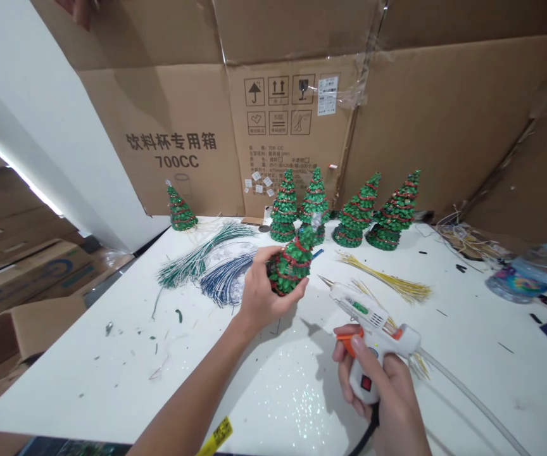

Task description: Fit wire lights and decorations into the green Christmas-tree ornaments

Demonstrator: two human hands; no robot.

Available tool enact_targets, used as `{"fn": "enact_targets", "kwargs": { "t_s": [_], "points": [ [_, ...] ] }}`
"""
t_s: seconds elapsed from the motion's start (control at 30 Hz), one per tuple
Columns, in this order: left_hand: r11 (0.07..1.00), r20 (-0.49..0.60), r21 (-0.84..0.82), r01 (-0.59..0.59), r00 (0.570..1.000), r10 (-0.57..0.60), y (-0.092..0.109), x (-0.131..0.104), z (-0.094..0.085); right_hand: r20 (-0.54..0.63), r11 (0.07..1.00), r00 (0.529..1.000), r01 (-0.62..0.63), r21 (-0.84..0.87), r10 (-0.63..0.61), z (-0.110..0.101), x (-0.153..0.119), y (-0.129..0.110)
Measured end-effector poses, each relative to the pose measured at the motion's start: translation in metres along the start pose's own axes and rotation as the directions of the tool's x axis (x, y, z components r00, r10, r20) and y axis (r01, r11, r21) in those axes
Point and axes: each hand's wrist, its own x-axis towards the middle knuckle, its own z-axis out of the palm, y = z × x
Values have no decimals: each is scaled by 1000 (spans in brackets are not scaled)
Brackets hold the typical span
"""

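A small green Christmas tree point(292, 263) with red garland is gripped in my left hand point(264, 285), tilted above the middle of the table. Something clear or silvery shows at its top. My right hand point(373, 373) is wrapped round the handle of a white hot glue gun point(366, 310), fingers at its orange trigger. The gun's metal nozzle points left toward the tree, with a gap between them. A glue stick point(468, 396) runs out of the gun's back, and a black cord hangs from the handle.
Several finished-looking trees point(283, 206) stand along the back edge, with a smaller tree point(182, 208) at back left. Bundles of green wires point(202, 253), blue wires point(226, 278) and yellow wires point(392, 277) lie about. A plastic bottle point(520, 278) lies right. Cardboard point(283, 38) walls the back; another person's hand point(81, 11) shows above.
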Motion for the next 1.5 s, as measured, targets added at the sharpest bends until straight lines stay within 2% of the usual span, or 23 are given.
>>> {"fn": "enact_targets", "kwargs": {
  "t_s": [0.1,0.2,0.23,0.3,0.37,0.43,0.7,0.8,0.97,1.2,1.3,1.4,1.5],
  "points": [
    [977,-58,-86,193,978,-198,-2,0,1,-11,995,998,61,85,-60,-7,5,4],
    [890,-88,-270,368,911,-403,-5,4,1,-20,995,995,100,13,-99,-17,10,10],
    [829,-95,-363,425,868,-487,-6,5,1,-27,993,994,100,-55,-102,-20,12,13],
    [650,-85,-564,509,747,-659,-8,10,2,-65,970,990,105,-220,-122,-26,14,18],
    [463,-33,-708,534,630,-776,-9,15,1,-116,921,978,118,-371,-172,-31,15,24],
    [346,26,-767,541,565,-825,-8,20,1,-122,873,970,131,-470,-211,-35,17,30],
    [7,265,-831,556,406,-875,1,32,-8,-46,677,937,216,-704,-346,-45,28,50],
    [-114,368,-825,553,373,-852,3,35,-11,-24,648,929,239,-723,-369,-42,30,56],
    [-319,498,-825,467,332,-801,7,36,-13,-15,616,926,240,-750,-378,-30,31,57],
    [-370,529,-824,430,349,-773,6,35,-12,-43,611,933,198,-766,-357,-1,38,56],
    [-382,532,-827,413,354,-769,2,35,-14,3,578,940,213,-788,-342,6,35,58],
    [-382,517,-839,387,349,-782,-3,33,-15,8,565,940,211,-798,-340,2,33,51],
    [-373,499,-852,367,355,-791,-5,32,-15,-1,586,943,206,-784,-333,-18,43,31]
  ]
}}
